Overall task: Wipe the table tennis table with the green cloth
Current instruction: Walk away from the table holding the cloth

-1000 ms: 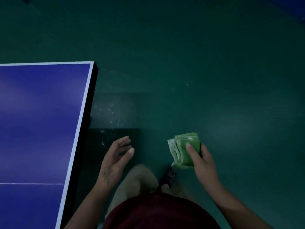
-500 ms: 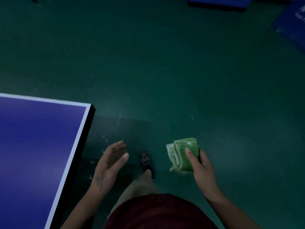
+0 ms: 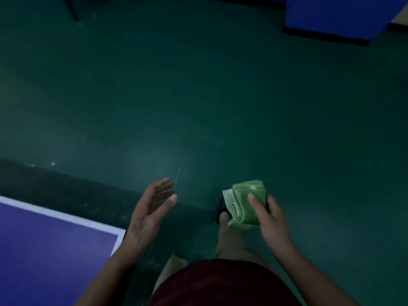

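Now your right hand (image 3: 270, 217) is gripping the green cloth (image 3: 245, 206) above a shoe (image 3: 219, 209); your left hand (image 3: 145, 215) is hanging released, desk (image 3: 44, 250) left of its fingers (image 3: 162, 186).

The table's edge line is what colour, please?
The edge line is white, seen in the head view.

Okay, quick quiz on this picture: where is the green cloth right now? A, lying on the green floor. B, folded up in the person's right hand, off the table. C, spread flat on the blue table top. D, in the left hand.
B: the folded green cloth is gripped in the right hand above the floor, apart from the table, while the left hand is open and holds nothing.
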Demonstrator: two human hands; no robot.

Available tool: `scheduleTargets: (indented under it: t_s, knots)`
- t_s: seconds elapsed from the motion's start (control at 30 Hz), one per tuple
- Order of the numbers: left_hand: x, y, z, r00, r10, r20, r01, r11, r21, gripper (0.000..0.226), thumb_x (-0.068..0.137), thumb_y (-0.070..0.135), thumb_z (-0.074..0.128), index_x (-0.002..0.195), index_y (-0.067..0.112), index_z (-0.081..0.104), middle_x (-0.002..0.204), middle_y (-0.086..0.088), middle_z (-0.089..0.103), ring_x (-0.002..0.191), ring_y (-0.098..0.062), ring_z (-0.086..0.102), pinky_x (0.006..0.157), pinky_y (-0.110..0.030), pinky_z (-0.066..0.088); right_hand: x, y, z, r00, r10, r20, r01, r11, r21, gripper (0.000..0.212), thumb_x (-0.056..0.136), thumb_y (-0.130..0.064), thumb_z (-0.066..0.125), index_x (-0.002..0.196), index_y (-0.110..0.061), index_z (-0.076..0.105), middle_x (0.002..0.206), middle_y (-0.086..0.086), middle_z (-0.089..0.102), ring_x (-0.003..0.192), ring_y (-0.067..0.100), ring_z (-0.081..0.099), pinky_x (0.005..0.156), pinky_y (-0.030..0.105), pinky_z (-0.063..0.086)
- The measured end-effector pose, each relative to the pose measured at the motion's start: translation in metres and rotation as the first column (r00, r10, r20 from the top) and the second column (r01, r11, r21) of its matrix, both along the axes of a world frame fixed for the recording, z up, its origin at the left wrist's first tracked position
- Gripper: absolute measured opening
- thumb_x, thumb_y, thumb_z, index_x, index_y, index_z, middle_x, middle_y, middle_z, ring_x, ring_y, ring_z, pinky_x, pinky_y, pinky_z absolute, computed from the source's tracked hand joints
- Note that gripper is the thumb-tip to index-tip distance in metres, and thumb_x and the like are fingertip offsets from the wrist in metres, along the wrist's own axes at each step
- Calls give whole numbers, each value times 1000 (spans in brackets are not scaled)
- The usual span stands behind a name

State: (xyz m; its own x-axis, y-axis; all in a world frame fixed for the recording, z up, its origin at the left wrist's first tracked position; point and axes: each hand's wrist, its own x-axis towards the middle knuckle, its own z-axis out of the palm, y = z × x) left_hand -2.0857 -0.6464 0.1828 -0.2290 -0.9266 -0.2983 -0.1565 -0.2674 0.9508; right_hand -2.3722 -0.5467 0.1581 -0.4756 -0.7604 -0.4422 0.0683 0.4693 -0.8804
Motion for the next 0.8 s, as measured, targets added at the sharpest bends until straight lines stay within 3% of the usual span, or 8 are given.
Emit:
scheduleTargets:
  t_s: [0.07, 0.17, 0.3, 0.43, 0.53, 0.6, 0.7, 0.8]
  knots:
    - [-16, -49, -4, 999, 52, 15, -52, 999, -5, 48, 94, 32, 79, 140, 25, 66, 138, 6, 73, 129, -13, 69, 98, -22, 57, -22, -62, -4, 999, 37, 8, -37, 999, -7, 14, 104, -37, 69, 114, -28, 75, 104, -15, 80, 95, 3, 75, 77, 22, 57]
    - [-39, -119, -4, 992, 109, 59, -110, 994, 4, 47, 94, 34, 84, 137, 29, 67, 137, 8, 73, 128, -13, 70, 101, -31, 56, -56, -153, -9, 996, 79, 32, -79, 997, -6, 16, 103, -40, 71, 113, -29, 74, 105, -14, 79, 97, 7, 76, 82, 31, 58]
    - [-66, -209, 3, 978, 190, 87, -191, 982, 4, 48, 90, 37, 78, 136, 31, 68, 137, 9, 73, 127, -13, 70, 98, -29, 54, -95, -277, -1, 985, 168, 27, -167, 986, -23, 34, 93, -56, 77, 110, -27, 74, 100, -15, 79, 89, 3, 75, 70, 19, 53]
    - [-95, -295, 7, 962, 267, 64, -269, 963, 11, 47, 92, 35, 80, 137, 29, 67, 136, 7, 73, 127, -15, 69, 98, -31, 55, -125, -388, 2, 958, 288, 5, -288, 958, -1, 18, 102, -44, 73, 107, -27, 72, 95, -16, 77, 83, 1, 73, 70, 22, 52]
    - [-113, -358, 4, 947, 321, 34, -321, 947, -3, 51, 90, 36, 74, 140, 28, 65, 138, 6, 72, 129, -16, 69, 101, -36, 55, -135, -469, 6, 946, 325, 3, -325, 945, -31, 23, 100, -48, 74, 107, -26, 73, 96, -15, 78, 85, 2, 73, 67, 13, 52]
    - [-120, -407, -5, 940, 340, 27, -339, 941, -11, 52, 91, 37, 74, 141, 28, 63, 140, 7, 71, 130, -15, 69, 101, -35, 55, -138, -526, 2, 943, 334, -11, -334, 942, -39, 28, 94, -53, 72, 107, -27, 73, 96, -15, 78, 84, 0, 73, 66, 11, 51]
    - [-126, -484, -17, 936, 352, 10, -352, 936, -3, 53, 91, 36, 74, 142, 27, 63, 140, 6, 71, 129, -15, 69, 101, -34, 55, -143, -609, -11, 941, 339, 2, -339, 940, -29, 13, 104, -38, 72, 108, -25, 74, 95, -16, 79, 83, -1, 73, 65, 10, 51]
    - [-121, -569, -26, 932, 361, -1, -361, 932, 16, 53, 91, 35, 77, 141, 25, 63, 140, 3, 71, 129, -16, 69, 102, -36, 55, -143, -695, -16, 952, 305, -7, -305, 952, 5, 11, 105, -34, 69, 110, -25, 75, 97, -16, 79, 85, 0, 74, 64, 10, 52]
